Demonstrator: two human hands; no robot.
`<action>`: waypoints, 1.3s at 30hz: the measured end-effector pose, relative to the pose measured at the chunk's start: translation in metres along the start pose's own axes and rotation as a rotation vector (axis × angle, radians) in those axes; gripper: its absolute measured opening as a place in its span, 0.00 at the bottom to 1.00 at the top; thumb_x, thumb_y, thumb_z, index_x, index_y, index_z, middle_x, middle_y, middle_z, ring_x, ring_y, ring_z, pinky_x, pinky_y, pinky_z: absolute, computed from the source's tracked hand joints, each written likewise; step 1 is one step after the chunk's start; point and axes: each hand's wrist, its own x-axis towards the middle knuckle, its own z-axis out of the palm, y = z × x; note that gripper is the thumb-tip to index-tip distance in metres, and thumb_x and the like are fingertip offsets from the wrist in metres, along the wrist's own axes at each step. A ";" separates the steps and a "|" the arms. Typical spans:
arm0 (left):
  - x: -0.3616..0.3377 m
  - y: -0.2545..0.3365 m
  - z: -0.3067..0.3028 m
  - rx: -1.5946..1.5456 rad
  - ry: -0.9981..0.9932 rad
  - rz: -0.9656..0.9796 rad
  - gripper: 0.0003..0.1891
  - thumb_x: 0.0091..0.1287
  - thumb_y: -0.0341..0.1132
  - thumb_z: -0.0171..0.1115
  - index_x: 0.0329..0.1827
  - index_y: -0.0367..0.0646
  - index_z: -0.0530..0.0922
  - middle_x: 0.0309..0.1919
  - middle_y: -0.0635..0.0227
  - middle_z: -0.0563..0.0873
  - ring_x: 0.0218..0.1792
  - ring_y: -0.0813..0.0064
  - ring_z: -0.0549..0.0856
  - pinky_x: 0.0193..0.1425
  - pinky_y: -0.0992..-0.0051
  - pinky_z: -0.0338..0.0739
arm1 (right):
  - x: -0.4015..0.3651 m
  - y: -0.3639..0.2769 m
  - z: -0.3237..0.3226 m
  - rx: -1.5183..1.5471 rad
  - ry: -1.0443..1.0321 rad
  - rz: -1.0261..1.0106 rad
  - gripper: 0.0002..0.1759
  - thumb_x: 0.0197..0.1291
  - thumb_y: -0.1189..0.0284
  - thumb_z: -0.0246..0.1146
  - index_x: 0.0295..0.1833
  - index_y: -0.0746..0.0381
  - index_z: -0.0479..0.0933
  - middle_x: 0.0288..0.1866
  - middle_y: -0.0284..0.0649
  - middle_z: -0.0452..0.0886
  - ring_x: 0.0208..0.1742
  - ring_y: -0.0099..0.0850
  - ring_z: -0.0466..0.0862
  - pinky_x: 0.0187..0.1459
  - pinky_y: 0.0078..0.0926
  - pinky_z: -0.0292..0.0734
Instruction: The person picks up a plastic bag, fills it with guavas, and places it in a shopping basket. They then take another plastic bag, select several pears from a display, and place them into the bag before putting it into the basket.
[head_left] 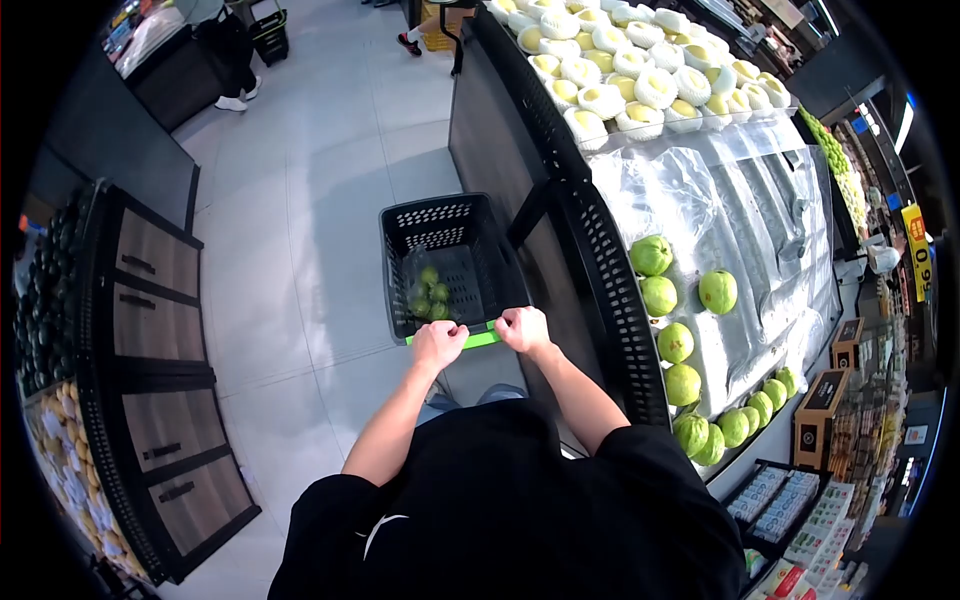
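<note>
Two fists, left hand (pixel 438 343) and right hand (pixel 523 327), gripping green handle (pixel 481 339), yellow tag (pixel 916 250) 0.9

Tiled floor (pixel 300 230) — black basket (pixel 440 218), perhaps wheeled

Both hands, left hand (pixel 438 345) and right hand (pixel 523 328), grip the green handle (pixel 482 340) of a cart (pixel 440 225)

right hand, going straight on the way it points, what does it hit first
The right hand would probably meet the black basket's inside past the green handle; the bagged fruit lies further left.
</note>
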 end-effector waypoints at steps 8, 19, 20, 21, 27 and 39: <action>0.092 -0.003 -0.019 0.034 0.043 0.049 0.18 0.60 0.47 0.64 0.22 0.41 0.83 0.22 0.51 0.85 0.28 0.46 0.86 0.36 0.53 0.80 | 0.088 -0.008 -0.008 0.016 0.020 0.037 0.17 0.51 0.60 0.58 0.26 0.62 0.85 0.26 0.51 0.84 0.32 0.50 0.86 0.42 0.44 0.82; 0.218 -0.014 -0.038 0.027 0.078 0.072 0.19 0.61 0.47 0.64 0.20 0.40 0.80 0.19 0.52 0.82 0.25 0.47 0.84 0.31 0.54 0.76 | 0.214 -0.010 -0.019 0.083 0.054 0.026 0.17 0.50 0.61 0.59 0.23 0.62 0.83 0.23 0.50 0.83 0.29 0.49 0.86 0.39 0.44 0.83; 0.230 -0.016 -0.042 0.006 0.064 0.089 0.20 0.62 0.47 0.64 0.20 0.40 0.80 0.19 0.53 0.82 0.25 0.48 0.83 0.30 0.54 0.75 | 0.227 -0.012 -0.023 0.094 0.029 0.031 0.17 0.52 0.59 0.59 0.25 0.60 0.86 0.24 0.51 0.84 0.31 0.49 0.87 0.43 0.44 0.83; 0.242 -0.015 -0.046 -0.007 0.052 0.082 0.22 0.64 0.49 0.65 0.20 0.39 0.79 0.18 0.54 0.81 0.23 0.50 0.83 0.29 0.55 0.73 | 0.240 -0.012 -0.025 0.094 0.016 0.023 0.18 0.52 0.59 0.59 0.26 0.60 0.86 0.24 0.51 0.84 0.32 0.49 0.87 0.43 0.45 0.83; 0.319 -0.017 -0.064 -0.065 -0.038 0.001 0.22 0.69 0.46 0.63 0.23 0.35 0.79 0.15 0.56 0.78 0.18 0.65 0.79 0.27 0.63 0.71 | 0.314 -0.008 -0.035 0.215 0.031 -0.032 0.18 0.52 0.59 0.58 0.24 0.62 0.84 0.22 0.50 0.83 0.30 0.49 0.86 0.41 0.46 0.83; 0.433 0.047 -0.080 0.358 -0.231 0.008 0.27 0.76 0.55 0.47 0.34 0.43 0.86 0.29 0.49 0.87 0.38 0.45 0.87 0.46 0.51 0.79 | 0.431 -0.003 -0.045 0.335 0.026 -0.016 0.19 0.56 0.58 0.58 0.29 0.62 0.85 0.26 0.52 0.85 0.33 0.50 0.87 0.44 0.47 0.82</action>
